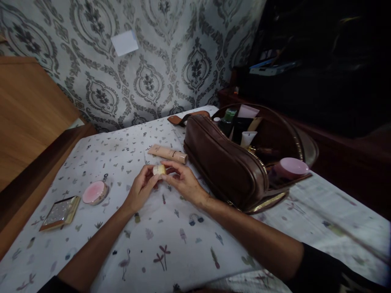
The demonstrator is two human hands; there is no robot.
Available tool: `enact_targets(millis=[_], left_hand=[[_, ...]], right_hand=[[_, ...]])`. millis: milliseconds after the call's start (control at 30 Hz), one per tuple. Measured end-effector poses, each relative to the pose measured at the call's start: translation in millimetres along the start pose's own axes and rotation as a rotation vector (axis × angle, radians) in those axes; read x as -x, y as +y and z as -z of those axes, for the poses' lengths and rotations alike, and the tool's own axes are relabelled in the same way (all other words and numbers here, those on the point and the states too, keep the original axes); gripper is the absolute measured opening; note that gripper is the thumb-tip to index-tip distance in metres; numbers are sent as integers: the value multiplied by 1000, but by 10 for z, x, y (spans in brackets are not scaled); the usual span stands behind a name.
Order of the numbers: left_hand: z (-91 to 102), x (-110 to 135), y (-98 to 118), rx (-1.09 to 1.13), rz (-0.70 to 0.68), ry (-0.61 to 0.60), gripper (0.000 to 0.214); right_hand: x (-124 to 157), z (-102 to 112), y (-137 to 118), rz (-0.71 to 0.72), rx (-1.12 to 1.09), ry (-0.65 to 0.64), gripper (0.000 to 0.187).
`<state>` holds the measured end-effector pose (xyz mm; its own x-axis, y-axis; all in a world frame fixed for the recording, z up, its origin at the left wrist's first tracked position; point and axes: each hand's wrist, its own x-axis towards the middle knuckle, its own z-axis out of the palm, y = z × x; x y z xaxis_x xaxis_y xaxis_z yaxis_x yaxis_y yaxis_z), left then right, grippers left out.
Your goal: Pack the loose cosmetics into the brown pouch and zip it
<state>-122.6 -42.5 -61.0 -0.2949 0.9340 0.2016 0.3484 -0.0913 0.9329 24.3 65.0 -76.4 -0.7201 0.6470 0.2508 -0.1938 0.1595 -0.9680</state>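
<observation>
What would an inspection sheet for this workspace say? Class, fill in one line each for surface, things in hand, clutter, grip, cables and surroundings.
Surface: flat top covered by a white printed cloth, lying smooth.
Things in hand: small cream jar, held above the cloth.
Clutter: beige tube lying behind the hands; round pink compact and square gold case to the left; open brown bag to the right, holding tubes and bottles, with a pink-lidded jar at its open flap.
Grip: left hand and right hand both pinch the jar by the fingertips.
Cables: nothing seen.
Surroundings: patterned wallpaper with a white paper on it; wooden panel on the left; the right side is too dark to read.
</observation>
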Motion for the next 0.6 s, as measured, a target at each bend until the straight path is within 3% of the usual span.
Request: enact_targets(millis=[133,333,600], left_hand=[[10,-6,-53,24,-1,2,37],[0,14,-91,46,-24,-1,36],[-10,1,-63,75,-38,14,38]], right_hand=[[13,-2,-17,-19,-39,-9,56],[-5,-1,-13,-123,-50,-9,37],[19,13,-87,-65,-158,-9,35]])
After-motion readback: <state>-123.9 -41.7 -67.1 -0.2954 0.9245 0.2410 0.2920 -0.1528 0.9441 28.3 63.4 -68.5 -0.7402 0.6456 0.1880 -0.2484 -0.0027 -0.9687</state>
